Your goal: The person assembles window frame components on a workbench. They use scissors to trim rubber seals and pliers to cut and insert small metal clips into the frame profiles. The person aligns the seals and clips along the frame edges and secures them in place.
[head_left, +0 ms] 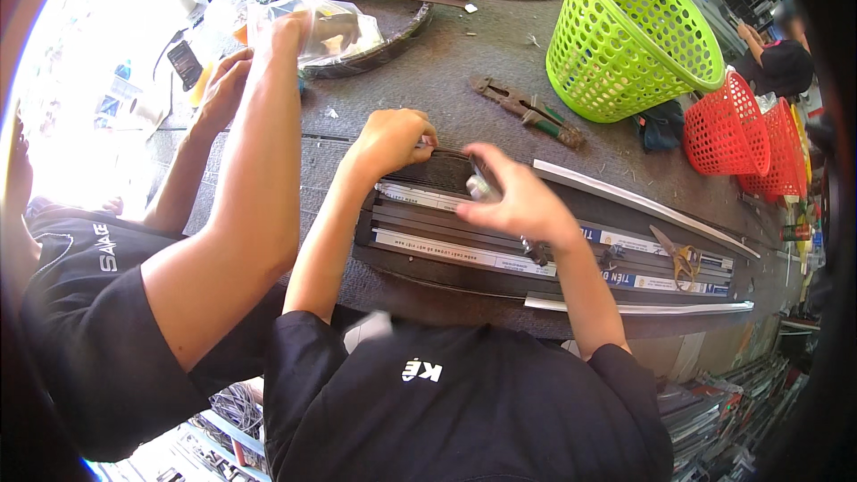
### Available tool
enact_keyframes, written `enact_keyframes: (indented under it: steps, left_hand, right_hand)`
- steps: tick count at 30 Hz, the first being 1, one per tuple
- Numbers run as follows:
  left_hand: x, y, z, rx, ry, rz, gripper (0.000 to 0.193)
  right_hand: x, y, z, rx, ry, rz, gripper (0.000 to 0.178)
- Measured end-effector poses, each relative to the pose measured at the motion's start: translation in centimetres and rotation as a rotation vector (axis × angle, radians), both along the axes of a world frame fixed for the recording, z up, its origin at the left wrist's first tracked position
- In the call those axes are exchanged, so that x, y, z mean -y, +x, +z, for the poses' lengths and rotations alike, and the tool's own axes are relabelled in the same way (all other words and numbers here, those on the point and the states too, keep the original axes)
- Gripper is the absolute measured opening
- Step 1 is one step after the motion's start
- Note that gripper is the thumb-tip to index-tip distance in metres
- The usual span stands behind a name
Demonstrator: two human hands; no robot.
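Note:
My left hand (393, 141) is closed at the far left edge of a bundle of long dark strips with white and blue printed labels (428, 250). Its fingertips pinch the end of a thin dark strip (453, 153). To its right, my right hand (527, 201) curls above the bundle, slightly blurred. Between its thumb and fingers sits a small grey, shiny object (482, 186) whose kind I cannot make out. Scissors with yellowish handles (686, 263) lie on the right part of the bundle, near a small dark clump (614, 255).
A green perforated basket (616, 45) stands at the back right, with red baskets (728, 129) beyond. Green-handled cutters (531, 113) lie before it. White strips (638, 308) flank the bundle. At left, a co-worker's arm (259, 152) reaches to a clear plastic bag (344, 36).

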State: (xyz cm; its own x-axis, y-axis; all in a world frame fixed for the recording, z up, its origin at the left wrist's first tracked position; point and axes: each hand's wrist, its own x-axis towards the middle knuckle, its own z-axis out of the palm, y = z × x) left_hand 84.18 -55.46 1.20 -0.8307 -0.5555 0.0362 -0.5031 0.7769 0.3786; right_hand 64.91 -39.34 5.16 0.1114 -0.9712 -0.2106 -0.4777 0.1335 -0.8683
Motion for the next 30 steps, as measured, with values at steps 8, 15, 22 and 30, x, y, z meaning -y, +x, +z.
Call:
enact_keyframes:
  steps: [8, 15, 22, 30]
  left_hand:
    - [-1.4, 1.2, -1.4, -0.274, 0.208, 0.073, 0.014]
    - [-2.1, 1.3, -1.0, -0.55, 0.39, 0.21, 0.039]
    - [-2.3, 0.9, -1.2, -0.647, 0.368, 0.248, 0.046]
    - [-1.9, 0.7, -0.7, -0.652, 0.31, 0.223, 0.044]
  right_hand:
    - [8.0, -1.4, 0.6, 0.808, -0.633, -0.495, 0.077]
    - [12.8, 0.2, -3.1, 0.782, -0.602, -0.553, 0.081]
    - [13.3, 1.4, -4.3, 0.825, -0.531, -0.483, 0.083]
    - [14.8, 2.5, -4.6, 0.834, -0.518, -0.474, 0.075]
